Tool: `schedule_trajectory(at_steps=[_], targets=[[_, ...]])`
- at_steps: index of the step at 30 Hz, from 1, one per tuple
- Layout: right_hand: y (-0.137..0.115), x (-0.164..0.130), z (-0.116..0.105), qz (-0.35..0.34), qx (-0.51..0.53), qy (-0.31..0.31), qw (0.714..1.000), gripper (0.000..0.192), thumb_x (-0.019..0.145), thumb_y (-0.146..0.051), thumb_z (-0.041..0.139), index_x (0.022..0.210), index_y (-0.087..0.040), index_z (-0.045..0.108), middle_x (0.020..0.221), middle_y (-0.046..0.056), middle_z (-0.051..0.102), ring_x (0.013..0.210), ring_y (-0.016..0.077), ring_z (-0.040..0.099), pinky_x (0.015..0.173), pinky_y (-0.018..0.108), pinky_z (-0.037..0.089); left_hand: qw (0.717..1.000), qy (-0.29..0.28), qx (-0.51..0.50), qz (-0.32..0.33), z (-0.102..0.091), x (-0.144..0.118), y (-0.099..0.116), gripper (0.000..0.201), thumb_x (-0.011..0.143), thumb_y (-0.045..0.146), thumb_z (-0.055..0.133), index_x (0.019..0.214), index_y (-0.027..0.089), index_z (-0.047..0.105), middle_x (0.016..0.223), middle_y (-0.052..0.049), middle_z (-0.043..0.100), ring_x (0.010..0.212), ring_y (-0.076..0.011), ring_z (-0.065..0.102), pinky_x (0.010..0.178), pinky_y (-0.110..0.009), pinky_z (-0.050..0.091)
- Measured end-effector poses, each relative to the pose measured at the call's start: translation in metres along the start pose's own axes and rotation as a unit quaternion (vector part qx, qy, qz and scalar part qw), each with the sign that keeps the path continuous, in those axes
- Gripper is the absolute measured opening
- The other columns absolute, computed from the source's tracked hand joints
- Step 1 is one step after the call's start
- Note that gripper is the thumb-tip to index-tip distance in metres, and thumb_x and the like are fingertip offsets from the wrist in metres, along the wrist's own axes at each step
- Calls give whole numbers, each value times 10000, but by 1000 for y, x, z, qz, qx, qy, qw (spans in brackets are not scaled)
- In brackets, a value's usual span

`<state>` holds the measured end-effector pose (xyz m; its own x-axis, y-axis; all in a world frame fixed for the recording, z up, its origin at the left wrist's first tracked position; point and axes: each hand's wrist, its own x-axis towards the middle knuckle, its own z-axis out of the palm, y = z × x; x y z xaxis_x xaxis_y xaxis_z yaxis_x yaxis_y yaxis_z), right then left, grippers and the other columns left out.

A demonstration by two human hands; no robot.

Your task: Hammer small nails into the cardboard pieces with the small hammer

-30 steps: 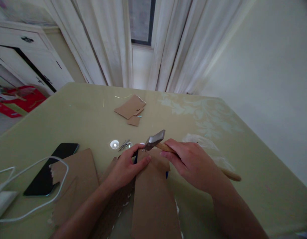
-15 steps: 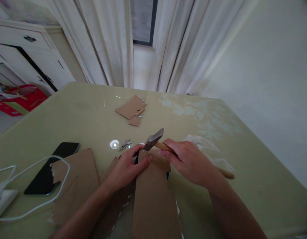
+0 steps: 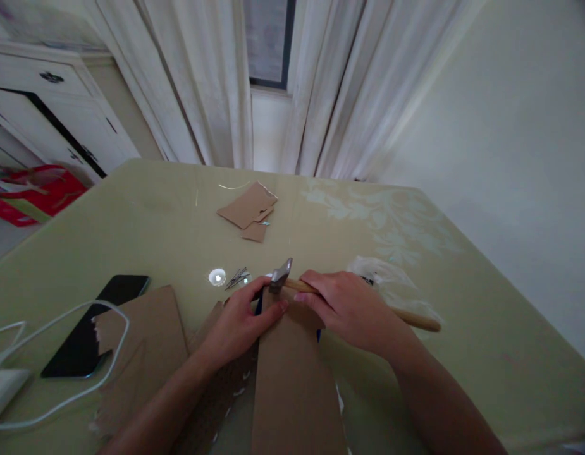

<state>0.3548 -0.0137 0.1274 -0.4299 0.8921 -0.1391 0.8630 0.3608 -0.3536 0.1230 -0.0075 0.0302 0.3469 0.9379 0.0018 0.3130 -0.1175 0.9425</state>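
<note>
My right hand (image 3: 353,306) is wrapped round the wooden handle of a hammer (image 3: 280,276). The hammer's metal head rests at the far left corner of a long cardboard strip (image 3: 295,379), close to my left fingertips. With the thumb on top and the fingers along its left edge, my left hand (image 3: 242,322) grips that strip. Something blue shows under the strip on both sides, mostly hidden. Beyond my left hand lies a small pile of nails (image 3: 237,277). Whether a nail stands under the hammer head cannot be seen.
A black phone (image 3: 95,325), a torn cardboard piece (image 3: 140,354) and a white cable (image 3: 59,313) lie at the left. Cardboard scraps (image 3: 249,205) sit farther back on the table (image 3: 178,215). A clear plastic bag (image 3: 396,284) lies at the right, beyond the hammer's handle.
The hammer head has come down and slightly left onto the cardboard strip's far end, its handle now more level. My left hand has kept its place on the strip.
</note>
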Motion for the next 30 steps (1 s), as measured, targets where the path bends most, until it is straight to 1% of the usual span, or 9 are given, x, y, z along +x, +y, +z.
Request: schedule_trajectory(at_steps=[6,9,12,15,18,20,24,28,30], targets=[[-2,3,3,-7,5,6,1000,268,1163,-361,577,960,-208,660,882,44,770,783,207,684,699,329,313,1000,2,-1,-8,0,1,2,346,984,481,735,1228,237,772,1134,-36,820,1047,-279,750,945,-374,597],[-1,-2,-3,-3,12,12,1000,234,1139,-334,613,951,-208,672,871,36,763,767,204,668,699,327,319,1000,1,-13,-20,0,1,2,374,973,489,744,1253,241,766,1162,-42,821,1061,-288,757,946,-388,603],[4,-11,-18,4,62,55,997,174,1122,-308,624,1003,-209,701,872,18,747,763,185,645,709,313,343,999,9,-17,-31,1,-1,1,428,964,494,759,1320,255,752,1288,-61,801,1170,-306,748,1025,-415,589],[13,-18,-30,6,107,128,986,207,1131,-348,595,1054,-206,725,772,-22,669,670,153,568,671,299,344,999,7,-30,-39,2,-2,1,445,981,505,744,1363,277,748,1352,-70,780,1210,-301,743,1061,-422,579],[23,-21,-36,14,114,189,975,224,1128,-375,596,1065,-204,727,704,-52,584,610,135,495,636,290,338,999,15,-39,-32,3,-2,0,441,986,506,747,1368,286,756,1380,-78,769,1229,-300,740,1084,-429,574],[28,-23,-38,21,103,204,973,222,1122,-379,603,1054,-206,724,698,-56,569,606,133,487,632,287,341,999,23,-40,-26,3,-3,-2,444,985,509,756,1370,287,758,1405,-86,758,1249,-307,733,1103,-441,567],[34,-28,-41,34,80,200,976,214,1110,-362,614,998,-208,712,725,-43,620,615,136,511,648,292,350,998,7,-60,-26,0,-2,-8,470,994,534,756,1394,287,743,1423,-96,747,1244,-309,729,1107,-450,571],[36,-30,-42,48,62,153,985,228,1117,-380,597,1022,-210,714,754,-16,664,668,167,578,666,310,350,997,-25,-62,-23,-4,-2,-9,459,1033,545,702,1436,326,708,1506,-76,701,1330,-309,688,1157,-456,548],[36,-29,-41,52,49,126,989,229,1120,-385,591,1035,-212,714,796,2,695,706,183,607,687,319,356,997,-39,-63,-36,-6,-2,-7,484,1015,560,720,1447,344,695,1540,-66,679,1355,-318,674,1130,-449,572]])
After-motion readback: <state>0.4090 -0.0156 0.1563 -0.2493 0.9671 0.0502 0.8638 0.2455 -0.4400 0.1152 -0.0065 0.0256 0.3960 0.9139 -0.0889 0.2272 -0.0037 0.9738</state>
